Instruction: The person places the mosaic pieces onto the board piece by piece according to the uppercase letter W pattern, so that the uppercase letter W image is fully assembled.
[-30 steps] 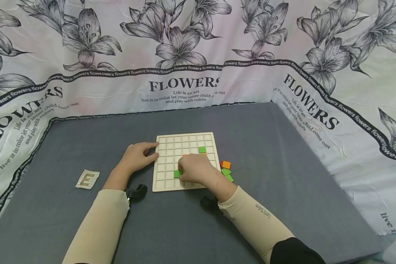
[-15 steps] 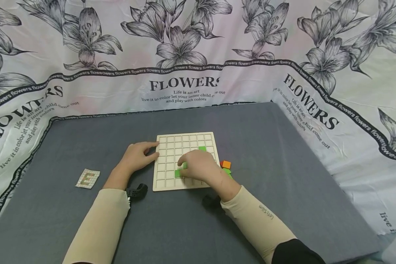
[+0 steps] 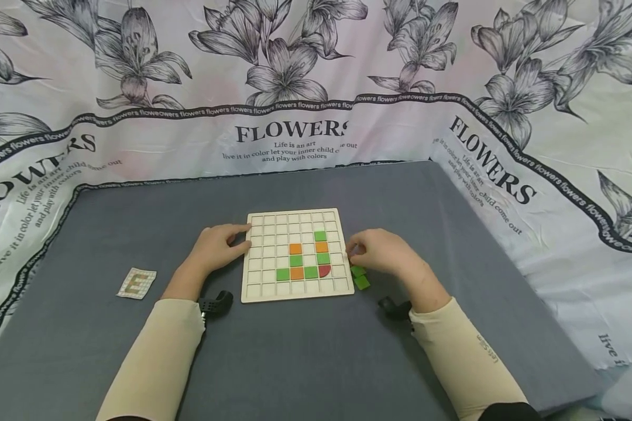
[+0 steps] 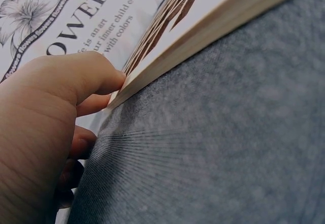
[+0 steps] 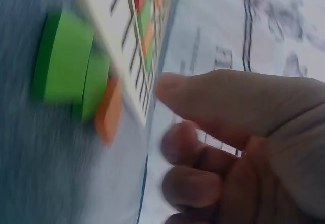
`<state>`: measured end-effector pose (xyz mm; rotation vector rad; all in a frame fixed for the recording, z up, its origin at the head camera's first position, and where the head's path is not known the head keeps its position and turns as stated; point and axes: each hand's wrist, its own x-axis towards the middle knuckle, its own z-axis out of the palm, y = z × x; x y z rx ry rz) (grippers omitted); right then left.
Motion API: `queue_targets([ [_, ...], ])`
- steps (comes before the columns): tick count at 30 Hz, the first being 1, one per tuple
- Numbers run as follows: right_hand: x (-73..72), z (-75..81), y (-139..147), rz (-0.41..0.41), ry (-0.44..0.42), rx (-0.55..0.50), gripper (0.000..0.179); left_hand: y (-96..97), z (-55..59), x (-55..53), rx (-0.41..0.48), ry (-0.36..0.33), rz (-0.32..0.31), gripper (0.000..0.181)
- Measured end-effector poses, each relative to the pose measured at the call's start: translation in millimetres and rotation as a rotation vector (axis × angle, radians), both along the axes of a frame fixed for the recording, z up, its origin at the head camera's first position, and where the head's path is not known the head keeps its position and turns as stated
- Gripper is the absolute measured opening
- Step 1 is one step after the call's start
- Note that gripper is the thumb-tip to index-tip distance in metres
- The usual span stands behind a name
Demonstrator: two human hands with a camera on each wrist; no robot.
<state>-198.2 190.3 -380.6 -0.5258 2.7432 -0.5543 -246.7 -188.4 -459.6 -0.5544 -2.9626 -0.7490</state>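
Note:
A square wooden grid board point(image 3: 267, 225) lies mid-table. Green, orange and red pieces fill some of its cells, including a rounded red block point(image 3: 324, 271) and a green block point(image 3: 282, 275). My left hand point(image 3: 217, 248) touches the board's left edge with thumb and fingertips; the left wrist view shows them at its wooden side. Just off the right edge, my right hand point(image 3: 381, 251) hovers by loose green blocks point(image 3: 361, 282), fingers loosely bent and holding nothing. An orange block point(image 5: 109, 112) beside the green ones shows in the right wrist view, blurred.
A small card point(image 3: 137, 283) printed with a letter E on a grid lies to the left on the grey tabletop point(image 3: 295, 356). Floral cloth point(image 3: 289, 140) walls the back and sides.
My right hand has lifted off the board and moved right to the loose blocks, uncovering the placed pieces, including the rounded red one. My left hand stays at the left edge.

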Motion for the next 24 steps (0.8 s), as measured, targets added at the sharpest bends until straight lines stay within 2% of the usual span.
queue_targets([
  [4, -3.6, -5.3, 22, -0.022, -0.085, -0.002, 0.017, -0.7, -0.3, 0.8, -0.004, -0.013, 0.005, 0.053],
  [10, -11.9, -13.6, 28, -0.019, -0.121, -0.059, 0.031, -3.6, -0.9, 0.7, -0.015, -0.018, 0.031, 0.054],
  [13, -14.3, -17.6, 25, -0.029, -0.082, -0.016, 0.029, -2.9, -0.1, -0.1, -0.007, -0.015, 0.017, 0.053],
  [17, -13.9, -16.5, 22, -0.084, 0.051, 0.128, 0.025, -1.3, 1.6, -0.2, -0.003, -0.016, 0.007, 0.052],
  [19, -13.5, -15.0, 21, -0.109, 0.098, 0.16, 0.025, -0.9, 2.5, 0.0, 0.0, -0.014, 0.003, 0.052],
  [21, -13.6, -14.5, 20, -0.094, 0.108, 0.134, 0.028, -0.7, 3.5, 0.2, 0.006, -0.009, -0.004, 0.051],
  [24, -14.6, -16.0, 17, -0.048, 0.062, 0.063, 0.027, -0.3, 3.9, -0.3, 0.018, 0.003, -0.018, 0.049],
])
